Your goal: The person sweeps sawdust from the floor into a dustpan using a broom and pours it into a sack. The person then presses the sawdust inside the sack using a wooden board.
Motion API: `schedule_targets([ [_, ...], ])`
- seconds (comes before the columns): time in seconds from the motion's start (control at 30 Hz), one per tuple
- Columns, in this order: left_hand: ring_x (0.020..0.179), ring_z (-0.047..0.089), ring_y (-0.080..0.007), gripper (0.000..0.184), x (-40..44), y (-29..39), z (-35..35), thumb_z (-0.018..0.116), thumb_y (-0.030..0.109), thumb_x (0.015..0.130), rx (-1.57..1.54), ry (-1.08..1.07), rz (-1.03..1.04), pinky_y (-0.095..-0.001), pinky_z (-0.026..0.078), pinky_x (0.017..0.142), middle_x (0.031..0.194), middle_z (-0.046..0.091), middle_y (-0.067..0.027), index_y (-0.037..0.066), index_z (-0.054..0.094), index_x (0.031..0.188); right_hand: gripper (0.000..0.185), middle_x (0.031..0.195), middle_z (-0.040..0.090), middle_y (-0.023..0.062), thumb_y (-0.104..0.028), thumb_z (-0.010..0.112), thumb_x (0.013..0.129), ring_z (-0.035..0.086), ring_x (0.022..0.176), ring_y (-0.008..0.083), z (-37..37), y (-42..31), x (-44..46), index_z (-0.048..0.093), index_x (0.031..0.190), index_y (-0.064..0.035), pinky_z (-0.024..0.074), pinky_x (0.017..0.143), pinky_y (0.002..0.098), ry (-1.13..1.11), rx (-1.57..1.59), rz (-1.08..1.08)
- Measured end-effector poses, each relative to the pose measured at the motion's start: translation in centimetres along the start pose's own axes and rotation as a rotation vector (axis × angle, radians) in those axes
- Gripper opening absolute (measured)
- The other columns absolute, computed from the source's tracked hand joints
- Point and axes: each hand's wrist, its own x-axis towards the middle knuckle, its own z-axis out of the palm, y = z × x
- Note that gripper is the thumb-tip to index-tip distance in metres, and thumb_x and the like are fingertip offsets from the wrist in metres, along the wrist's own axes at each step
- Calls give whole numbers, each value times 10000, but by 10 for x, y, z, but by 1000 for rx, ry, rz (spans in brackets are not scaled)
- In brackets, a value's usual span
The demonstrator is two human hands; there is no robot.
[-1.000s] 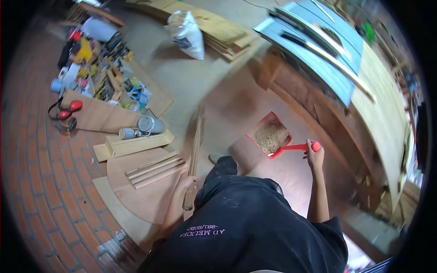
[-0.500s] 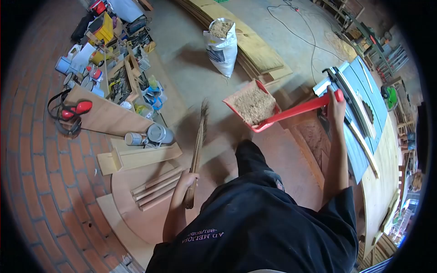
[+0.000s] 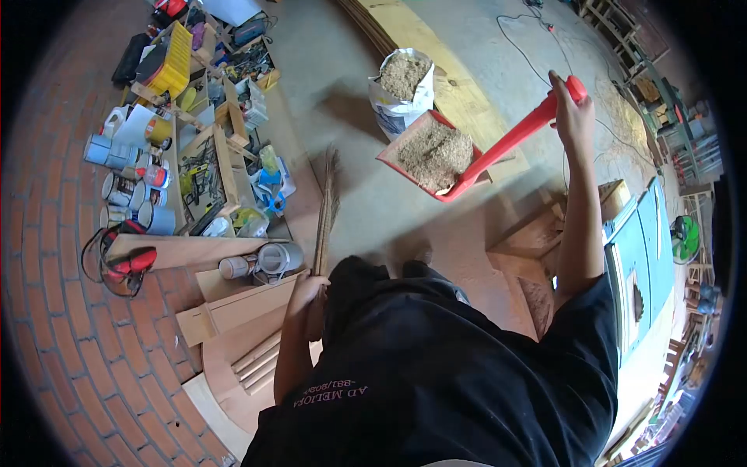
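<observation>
My left hand (image 3: 310, 289) is closed around a bundled stick broom (image 3: 325, 214), whose thin bristle end points up and away from me. My right hand (image 3: 574, 115) grips the end of the long red handle of a dustpan (image 3: 506, 148). Sawdust and shavings (image 3: 436, 154) are heaped in the pan, which is held off the floor. Just beyond the pan stands a white sack (image 3: 385, 109) filled with shavings; the pan overlaps its lower right part in view, and whether they touch I cannot tell.
Tools, cans and a yellow crate (image 3: 170, 62) crowd the left side. Ear muffs (image 3: 131, 261) hang by a board. Long planks (image 3: 459, 86) lie beyond the sack. A blue machine table (image 3: 642, 257) stands at right, a cable (image 3: 517, 47) on the floor behind.
The view has moved forward, bringing the sack nearer. My right hand has raised the loaded dustpan from low at my right to beside the sack. The broom stays in my left hand.
</observation>
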Motion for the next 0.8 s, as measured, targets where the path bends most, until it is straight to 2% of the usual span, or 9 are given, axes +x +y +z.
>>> schedule_targets([
  [0.13,477,553,-198,170,59,70,-13,630,45,713,-17,30,-43,-347,468,415,617,542,-80,39,531,850,525,643,625,60,-534,671,819,583,547,138,60,-25,72,656,759,-12,476,501,280,2,-37,-41],
  [0.2,474,555,-200,181,102,98,-25,639,41,706,-30,34,-33,-346,467,411,625,543,-75,36,535,854,481,559,561,41,-484,676,814,545,495,130,90,-40,101,631,675,-25,442,516,299,34,-4,-49],
  [0.33,461,558,-228,187,209,151,-57,649,47,712,10,-15,-26,-369,492,413,641,550,-93,13,542,861,478,605,604,50,-485,677,811,573,517,143,139,-62,163,646,714,-18,458,508,289,79,-27,-58],
  [0.37,461,558,-228,187,219,172,-61,649,47,712,5,-28,-31,-369,492,413,641,550,-93,13,542,861,478,605,604,50,-485,677,811,573,517,143,146,-64,181,646,714,-18,458,508,289,79,-41,-60],
  [0.43,467,563,-235,186,232,224,-64,651,44,711,37,23,-1,-380,502,418,644,550,-101,4,548,861,472,764,659,50,-518,660,817,626,671,145,158,-62,220,661,853,-47,495,531,287,29,-118,32],
  [0.47,473,566,-230,182,242,247,-70,646,46,714,41,-11,-8,-377,501,421,647,551,-95,-1,553,862,461,764,660,49,-513,663,817,632,688,144,165,-66,235,661,846,-53,499,535,281,15,-98,36],
  [0.63,470,568,-218,181,300,332,-107,636,61,715,128,-31,24,-358,494,430,646,551,-84,4,547,861,454,772,669,48,-503,675,813,635,683,143,207,-90,275,662,846,-50,503,544,280,44,-136,38],
  [0.7,470,566,-215,175,320,366,-114,627,61,716,198,-22,150,-357,494,432,638,541,-79,16,537,859,445,754,671,47,-489,680,817,632,666,136,226,-93,290,668,822,-44,503,552,280,62,-150,37],
  [0.8,458,549,-202,150,347,412,-117,601,47,721,180,-19,205,-354,483,421,625,530,-59,37,533,854,423,736,666,47,-457,676,834,622,655,133,249,-101,303,673,807,-35,489,575,275,26,-219,53],
])
